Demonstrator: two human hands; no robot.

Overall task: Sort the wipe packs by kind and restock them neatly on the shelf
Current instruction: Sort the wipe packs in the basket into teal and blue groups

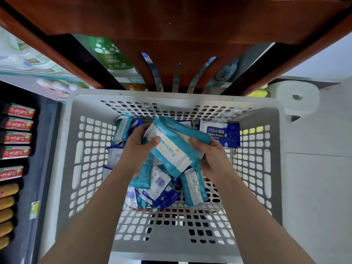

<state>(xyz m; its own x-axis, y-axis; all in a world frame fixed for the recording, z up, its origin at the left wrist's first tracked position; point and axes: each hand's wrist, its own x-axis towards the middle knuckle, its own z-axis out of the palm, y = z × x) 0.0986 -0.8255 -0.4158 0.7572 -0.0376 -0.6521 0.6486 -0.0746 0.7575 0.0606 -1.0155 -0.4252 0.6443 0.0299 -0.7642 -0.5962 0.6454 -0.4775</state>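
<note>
Both hands, left (pixel 138 147) and right (pixel 211 159), grip a teal wipe pack (pixel 175 147). It's held above the basket (pixel 80 153). Blue packs (pixel 222 134) lie inside.

The dark blue wipe pack (pixel 221 134) reads "75% 酒精" and "Wipes".

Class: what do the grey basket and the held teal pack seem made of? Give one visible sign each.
Grey basket: likely rigid moulded plastic, matte; regular punched holes. Teal pack: probably thin plastic film, glossy; it creases and catches light.
</note>
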